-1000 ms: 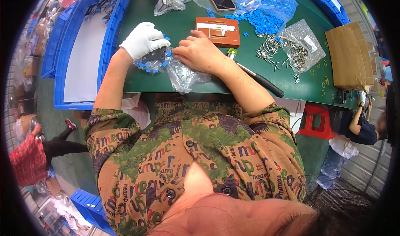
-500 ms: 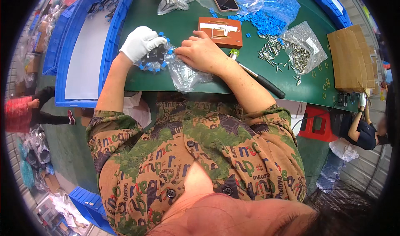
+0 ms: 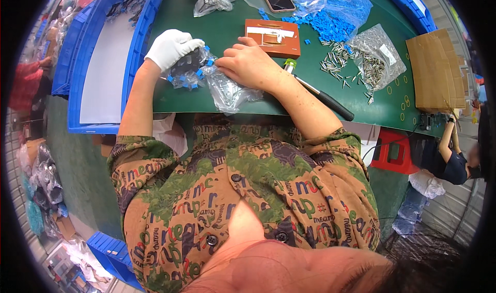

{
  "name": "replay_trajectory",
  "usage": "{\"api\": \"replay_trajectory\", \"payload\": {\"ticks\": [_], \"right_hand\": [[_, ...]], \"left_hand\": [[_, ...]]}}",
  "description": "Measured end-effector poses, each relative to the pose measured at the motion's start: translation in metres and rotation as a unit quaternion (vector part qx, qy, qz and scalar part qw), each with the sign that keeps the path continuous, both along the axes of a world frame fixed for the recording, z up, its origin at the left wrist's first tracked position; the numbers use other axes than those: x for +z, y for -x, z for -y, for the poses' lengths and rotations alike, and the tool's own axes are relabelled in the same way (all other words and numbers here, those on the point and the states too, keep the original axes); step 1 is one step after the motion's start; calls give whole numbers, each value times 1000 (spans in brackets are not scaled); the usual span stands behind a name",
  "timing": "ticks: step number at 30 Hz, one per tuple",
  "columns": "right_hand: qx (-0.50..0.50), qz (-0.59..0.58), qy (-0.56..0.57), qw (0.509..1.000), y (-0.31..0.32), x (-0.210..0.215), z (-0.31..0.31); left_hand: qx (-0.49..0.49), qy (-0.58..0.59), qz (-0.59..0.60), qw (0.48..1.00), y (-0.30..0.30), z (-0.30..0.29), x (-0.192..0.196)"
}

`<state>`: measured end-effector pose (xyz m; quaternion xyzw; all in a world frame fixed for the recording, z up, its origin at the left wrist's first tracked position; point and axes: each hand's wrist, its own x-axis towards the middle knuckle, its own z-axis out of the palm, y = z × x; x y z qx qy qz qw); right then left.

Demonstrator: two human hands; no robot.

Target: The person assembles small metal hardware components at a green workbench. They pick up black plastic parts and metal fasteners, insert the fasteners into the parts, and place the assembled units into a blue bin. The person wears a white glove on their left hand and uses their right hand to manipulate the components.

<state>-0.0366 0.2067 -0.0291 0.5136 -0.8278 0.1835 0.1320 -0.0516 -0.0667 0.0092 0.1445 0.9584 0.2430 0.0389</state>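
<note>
My left hand [image 3: 171, 50], in a white glove, grips a dark flat part [image 3: 187, 63] with small blue clips [image 3: 199, 73] around its edge. Thumb and fingers close over the part's upper left side. A clear plastic bag [image 3: 230, 95] lies crumpled against the part's right side. My bare right hand [image 3: 250, 65] rests with bent fingers on the upper end of this bag, next to the part. What its fingertips pinch is partly hidden.
Beyond my right hand lie a brown box [image 3: 279, 47] and a black-handled hammer [image 3: 330, 104]. Loose blue pieces [image 3: 330, 27], silver pins [image 3: 336, 63], a phone [image 3: 279, 0] and a cardboard box [image 3: 436, 71] stand farther off. Blue crates [image 3: 132, 76] edge the left. Two people are nearby.
My left hand has shifted slightly up and left, and the dark part has tilted with it. My right hand has hardly moved. The people at both sides have changed position.
</note>
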Motion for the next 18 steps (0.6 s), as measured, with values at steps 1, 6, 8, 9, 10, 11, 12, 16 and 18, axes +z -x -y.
{"api": "replay_trajectory", "payload": {"ticks": [1,6,8,9,10,11,12,16,18], "right_hand": [[1,-1,4,1000,0,-1,0],[8,5,7,1000,0,-2,1],[7,5,9,1000,0,-1,0],[7,4,10,1000,0,-1,0],[8,3,10,1000,0,-1,0],[9,3,10,1000,0,0,0],[10,2,11,1000,0,0,0],[10,-2,10,1000,0,-1,0],[10,-6,8,1000,0,0,0]], "left_hand": [[-4,3,-5,1000,2,1,-1],[-12,-2,16,1000,5,5,-1],[-47,12,15,999,5,6,3],[-64,20,14,998,6,7,4],[-84,22,-8,996,5,9,2],[-105,25,-30,994,5,13,-1],[-125,28,-52,990,6,16,-4],[-140,72,-46,986,10,22,-10],[-106,83,0,991,14,21,-11]]}}
